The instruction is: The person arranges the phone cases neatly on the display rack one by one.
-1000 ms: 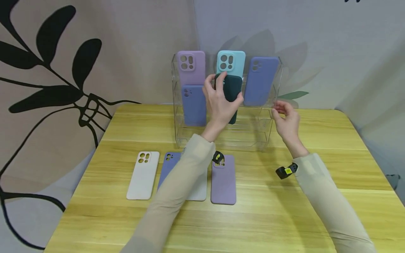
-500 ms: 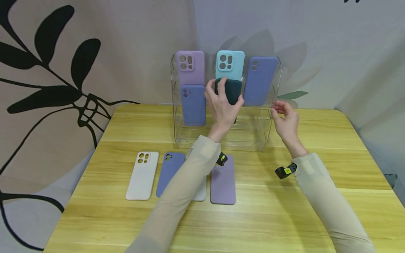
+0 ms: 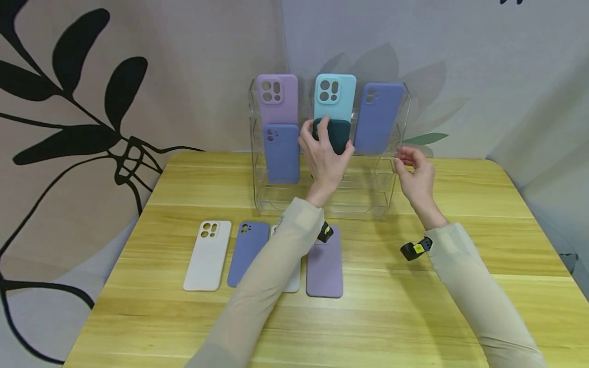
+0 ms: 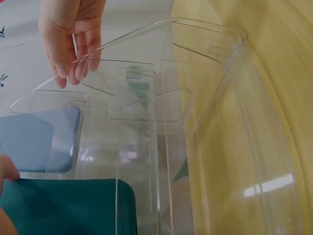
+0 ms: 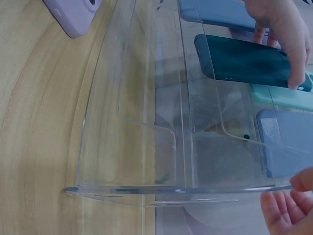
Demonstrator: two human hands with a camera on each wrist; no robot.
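Yellowish wood-grain table [image 3: 377, 322], pale leaf-patterned wall [image 3: 207, 56]

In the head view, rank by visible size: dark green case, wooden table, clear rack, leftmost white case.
Wooden table
Clear rack
Leftmost white case
Dark green case, partly hidden by the left hand

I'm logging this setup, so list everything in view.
Table: one, yellow wood, underneath
Rack: one, clear, on table
Top cases: three, purple, turquoise, blue, rack
Lower case: one, blue, rack's left
Held case: one, dark green, mid-rack
Front cases: four, white, blue, white (mostly hidden), purple, table
Backdrop: one, pale, black plant drawing, green leaf, behind table
Sleeves: two, beige, foreground
Wrist cameras: two, black, at sleeves
Left hand: one, on held case
Right hand: one, at rack's right edge
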